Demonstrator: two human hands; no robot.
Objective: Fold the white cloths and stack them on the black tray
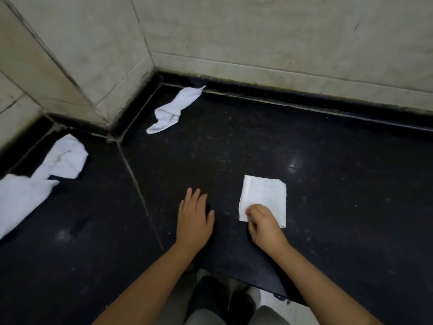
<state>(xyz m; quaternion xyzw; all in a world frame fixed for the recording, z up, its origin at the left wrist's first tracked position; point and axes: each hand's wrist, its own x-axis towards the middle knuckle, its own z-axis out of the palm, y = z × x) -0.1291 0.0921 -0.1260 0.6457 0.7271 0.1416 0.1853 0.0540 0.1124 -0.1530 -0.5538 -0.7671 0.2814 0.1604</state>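
Counter (257, 141): dark speckled stone surface set into a tiled corner; all cloths lie on it.
Black tray (83, 171): only a dark edge and corner show from under the left-hand cloths, at the far left of the counter; I judge this to be the tray, but it is hard to separate from the dark stone. No folded stack is seen on it.
Large cloth (21, 198): unfolded, spread loosely at the left edge of view, partly cut off by the frame.
Second cloth (68, 158): crumpled, just behind the large one and touching it, lying over the presumed tray.
Third cloth (171, 111): crumpled and twisted, near the back wall corner, well apart from the hands.
Folded cloth (267, 195): small neat rectangle, flat on the counter at the right, not on the tray.
Right hand (262, 221): fingers curled, pinching the near left corner of the folded cloth.
Left hand (194, 219): fingers straight, flat over the counter, holding nothing, apart from the right hand.
Progress: one cloth looks folded; its placing and three more folds remain. Early stage, by my estimate.
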